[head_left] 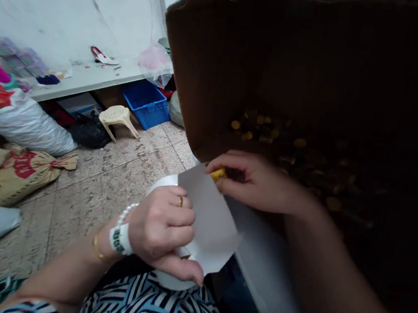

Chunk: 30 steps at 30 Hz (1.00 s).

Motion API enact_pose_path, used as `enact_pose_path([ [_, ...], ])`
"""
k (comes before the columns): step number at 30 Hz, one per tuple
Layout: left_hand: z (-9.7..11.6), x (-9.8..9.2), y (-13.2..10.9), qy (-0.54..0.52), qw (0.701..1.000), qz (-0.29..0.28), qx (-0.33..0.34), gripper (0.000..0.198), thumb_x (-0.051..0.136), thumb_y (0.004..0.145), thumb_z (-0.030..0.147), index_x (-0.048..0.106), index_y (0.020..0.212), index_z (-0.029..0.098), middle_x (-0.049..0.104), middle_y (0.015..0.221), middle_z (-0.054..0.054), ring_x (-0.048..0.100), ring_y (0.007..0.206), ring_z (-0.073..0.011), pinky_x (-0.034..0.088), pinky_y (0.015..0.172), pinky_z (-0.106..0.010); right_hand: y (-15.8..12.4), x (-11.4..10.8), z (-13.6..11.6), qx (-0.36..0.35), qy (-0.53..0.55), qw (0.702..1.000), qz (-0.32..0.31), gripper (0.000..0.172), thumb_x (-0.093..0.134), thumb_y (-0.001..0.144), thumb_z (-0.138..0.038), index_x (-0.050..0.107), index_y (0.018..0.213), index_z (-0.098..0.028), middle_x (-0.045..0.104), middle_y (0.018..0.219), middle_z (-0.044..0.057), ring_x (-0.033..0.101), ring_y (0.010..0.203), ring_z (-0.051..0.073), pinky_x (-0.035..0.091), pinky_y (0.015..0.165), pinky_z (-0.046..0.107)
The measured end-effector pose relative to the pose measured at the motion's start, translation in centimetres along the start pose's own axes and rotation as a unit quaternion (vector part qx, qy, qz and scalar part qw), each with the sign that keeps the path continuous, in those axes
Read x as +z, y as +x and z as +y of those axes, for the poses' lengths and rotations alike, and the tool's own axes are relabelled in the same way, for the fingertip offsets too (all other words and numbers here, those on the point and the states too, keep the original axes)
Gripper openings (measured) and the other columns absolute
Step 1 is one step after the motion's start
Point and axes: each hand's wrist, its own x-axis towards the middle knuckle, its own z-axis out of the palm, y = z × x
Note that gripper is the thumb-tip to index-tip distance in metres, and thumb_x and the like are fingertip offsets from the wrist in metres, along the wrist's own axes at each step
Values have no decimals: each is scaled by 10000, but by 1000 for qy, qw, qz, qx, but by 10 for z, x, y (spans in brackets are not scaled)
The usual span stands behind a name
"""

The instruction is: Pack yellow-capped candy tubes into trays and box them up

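Note:
My left hand (pixel 163 227) is closed around a small white paper box (pixel 208 223) held over my lap, its flap standing up toward the right. My right hand (pixel 254 180) pinches a small yellow piece (pixel 218 173) at the top edge of that flap. Just behind my right hand a big brown cardboard box (pixel 213 64) lies tipped on its side. Its dark inside holds several small yellow-capped pieces (pixel 252 123).
On the tiled floor at the left lie filled sacks (pixel 18 170) and a white plastic bag (pixel 28 125). A low white shelf (pixel 88 76) runs along the wall, with a beige plastic stool (pixel 117 119) and a blue crate (pixel 146 103) beneath it.

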Motion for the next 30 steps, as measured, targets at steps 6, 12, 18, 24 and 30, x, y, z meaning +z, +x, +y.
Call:
enact_pose_path([
  [6,4,-29,-11,-43,998,0,-53,490,476,935,479,342,528,242,324,488,19,331,463,-172,234,497,-380,12,32,-2,4,-84,996,22,122,728,790,-238,623,836,-194,678,835,-20,591,794,144,394,759,264],
  [12,11,-34,-26,-106,985,31,-130,536,365,986,509,338,527,233,292,468,17,312,443,-163,226,492,-374,15,55,2,92,-106,990,-33,453,778,744,-359,618,1138,-204,653,1196,96,616,1051,269,449,842,336],
  [18,22,-32,-39,-82,984,50,-150,497,441,932,616,521,637,224,449,520,-1,461,500,-169,375,532,-357,12,78,9,149,-88,963,-205,287,603,797,-261,598,1070,-172,701,948,98,633,812,228,370,586,271],
  [24,2,-27,-65,-184,936,159,-255,491,357,1007,435,458,585,206,467,553,-23,466,542,-165,404,600,-388,25,91,6,201,-9,972,-120,340,598,844,-265,593,1168,-159,714,912,68,610,732,173,358,571,246],
  [30,-9,-24,-30,-114,984,61,-124,503,379,980,476,369,546,222,315,494,4,331,494,-169,284,525,-373,-2,-1,42,239,-240,941,8,302,701,820,-350,680,1104,-251,720,979,63,645,880,242,434,770,335],
])
